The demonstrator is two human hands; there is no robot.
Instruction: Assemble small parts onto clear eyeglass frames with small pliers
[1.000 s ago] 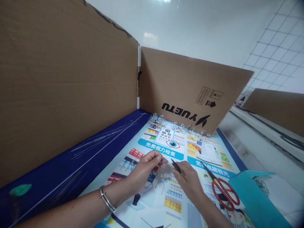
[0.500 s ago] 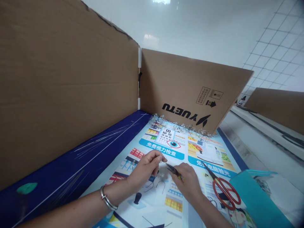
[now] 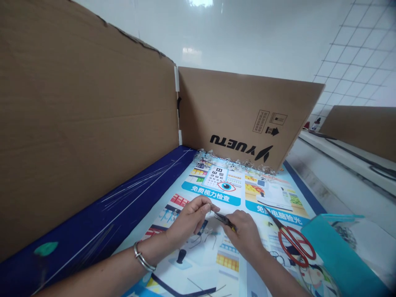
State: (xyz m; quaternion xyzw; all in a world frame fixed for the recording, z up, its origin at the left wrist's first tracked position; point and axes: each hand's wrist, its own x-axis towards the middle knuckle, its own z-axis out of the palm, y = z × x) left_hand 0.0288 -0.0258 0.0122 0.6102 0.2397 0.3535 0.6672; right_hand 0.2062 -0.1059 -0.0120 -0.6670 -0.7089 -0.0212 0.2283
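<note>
My left hand pinches a small piece of wire between thumb and fingertips. It looks bent into a loop, but is too small to make out fully. In my right hand is a pair of pliers with dark jaws and a yellow-and-black handle; the jaw tips reach to the wire at my left fingertips. Whether the jaws grip the wire I cannot tell. Below my hands, thin bent wires lie on the printed poster sheet.
Red-handled scissors lie right of my right arm, beside a teal box holding coiled wire. Several small wire pieces line the foot of the far cardboard panel. Another cardboard panel stands on the left. Straight wires lie near the front.
The camera view has shifted slightly. The plier jaws have come closer to the left fingertips and now reach the wire there. My left hand keeps its pinch.
</note>
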